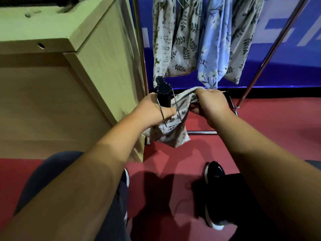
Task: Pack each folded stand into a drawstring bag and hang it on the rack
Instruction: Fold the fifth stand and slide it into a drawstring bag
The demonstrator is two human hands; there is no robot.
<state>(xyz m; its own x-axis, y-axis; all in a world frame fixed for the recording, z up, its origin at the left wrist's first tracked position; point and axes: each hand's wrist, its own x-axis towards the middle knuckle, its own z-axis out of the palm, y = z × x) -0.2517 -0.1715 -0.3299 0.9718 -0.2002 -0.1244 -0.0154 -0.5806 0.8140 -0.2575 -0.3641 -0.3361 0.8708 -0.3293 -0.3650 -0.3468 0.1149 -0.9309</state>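
- The folded stand (163, 94) sits at the limp drawstring bag's (170, 134) mouth, before the rack (271, 49). It looks rigid and probably light; grip its black body, not the thin wire.
- The left hand (152, 110) curls round the stand, and the right hand (212, 103) pinches the bag's rim.

A cabinet (52, 87) is set left, a rack (203, 132) right of it with hung bags (182, 49) on it. Nearer, a drawstring bag (170, 136) is held, a stand (163, 98) at its left.

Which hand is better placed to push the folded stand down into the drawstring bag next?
Probably the left hand: it grips the folded stand at the mouth of the drawstring bag. The right hand pinches the bag's rim, holding it open.
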